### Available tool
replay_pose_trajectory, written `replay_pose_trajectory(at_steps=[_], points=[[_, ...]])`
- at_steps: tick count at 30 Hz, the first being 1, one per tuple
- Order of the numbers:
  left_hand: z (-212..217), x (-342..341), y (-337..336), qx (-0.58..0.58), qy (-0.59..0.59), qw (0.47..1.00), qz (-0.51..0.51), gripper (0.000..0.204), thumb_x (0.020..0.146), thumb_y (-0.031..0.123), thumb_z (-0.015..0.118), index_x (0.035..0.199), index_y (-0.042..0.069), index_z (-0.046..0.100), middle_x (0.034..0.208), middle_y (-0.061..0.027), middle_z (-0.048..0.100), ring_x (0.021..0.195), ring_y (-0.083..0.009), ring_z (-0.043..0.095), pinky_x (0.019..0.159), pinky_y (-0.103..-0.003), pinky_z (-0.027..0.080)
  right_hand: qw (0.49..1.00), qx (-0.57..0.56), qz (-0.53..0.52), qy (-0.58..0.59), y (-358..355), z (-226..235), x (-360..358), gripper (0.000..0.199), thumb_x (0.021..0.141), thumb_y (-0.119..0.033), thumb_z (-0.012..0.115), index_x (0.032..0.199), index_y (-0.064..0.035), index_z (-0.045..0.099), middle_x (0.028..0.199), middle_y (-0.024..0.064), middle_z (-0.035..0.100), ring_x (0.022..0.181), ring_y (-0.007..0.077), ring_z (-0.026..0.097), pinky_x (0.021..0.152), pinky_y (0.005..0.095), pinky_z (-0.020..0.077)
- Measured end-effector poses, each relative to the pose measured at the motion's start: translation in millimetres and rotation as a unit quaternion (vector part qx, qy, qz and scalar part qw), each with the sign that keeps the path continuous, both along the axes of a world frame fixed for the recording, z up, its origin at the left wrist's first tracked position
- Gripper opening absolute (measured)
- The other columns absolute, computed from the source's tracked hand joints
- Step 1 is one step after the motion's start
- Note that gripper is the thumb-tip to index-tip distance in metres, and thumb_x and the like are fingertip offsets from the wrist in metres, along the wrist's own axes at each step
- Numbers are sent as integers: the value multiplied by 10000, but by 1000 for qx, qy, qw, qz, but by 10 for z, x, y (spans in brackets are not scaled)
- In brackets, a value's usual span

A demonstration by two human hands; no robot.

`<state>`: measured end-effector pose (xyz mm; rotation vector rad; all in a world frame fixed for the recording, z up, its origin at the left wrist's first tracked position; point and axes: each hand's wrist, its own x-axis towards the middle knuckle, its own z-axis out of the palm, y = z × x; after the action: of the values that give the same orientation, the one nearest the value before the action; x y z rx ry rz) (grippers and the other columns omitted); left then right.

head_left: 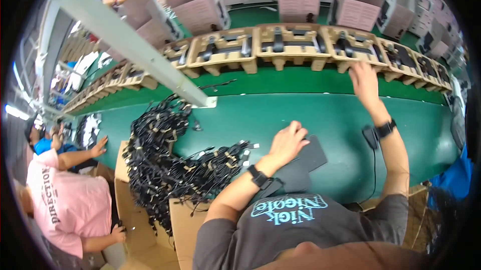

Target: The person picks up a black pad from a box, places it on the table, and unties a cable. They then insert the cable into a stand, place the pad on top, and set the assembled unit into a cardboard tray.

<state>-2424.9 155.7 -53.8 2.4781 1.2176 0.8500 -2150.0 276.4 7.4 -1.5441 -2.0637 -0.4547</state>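
My left hand is over the green bench with its fingers curled, next to a dark grey flat pad. Whatever those fingers pinch, if anything, does not show. Another dark grey flat piece lies below it, near my wrist. My right hand reaches forward, fingers extended at the front rim of a brown moulded tray that holds black parts. Its fingertips partly overlap the tray's edge. A large tangle of black cables with light ties spreads to the left of my left hand.
A row of similar brown trays curves along the far side, with pinkish printed cartons behind. A pale metal post stands at left. A cardboard box adjoins the bench; beside it is a person in pink. A black cabled device lies near my right wrist.
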Motion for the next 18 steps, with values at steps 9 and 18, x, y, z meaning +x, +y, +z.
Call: replay_pose_trajectory(at_steps=[9, 18], points=[[-146, -174, 143, -279, -369, 886, 16, 154, 891, 150, 520, 894, 67, 391, 690, 0, 466, 575, -53, 471, 436, -208, 378, 887, -280, 340, 137, -1164, 11, -998, 644, 674, 84, 569, 1262, -140, 434, 1200, 99, 454, 987, 285, 503, 818, 359, 444], [287, -374, -64, -490, -618, 612, -58, 149, 906, 257, 499, 890, 117, 451, 724, 3, 479, 563, -87, 445, 477, -215, 346, 751, -333, 365, 438, -1011, 164, -987, 581, 621, 181, 363, 1123, -51, 544, 1141, 85, 551, 1016, 191, 508, 846, 301, 418]])
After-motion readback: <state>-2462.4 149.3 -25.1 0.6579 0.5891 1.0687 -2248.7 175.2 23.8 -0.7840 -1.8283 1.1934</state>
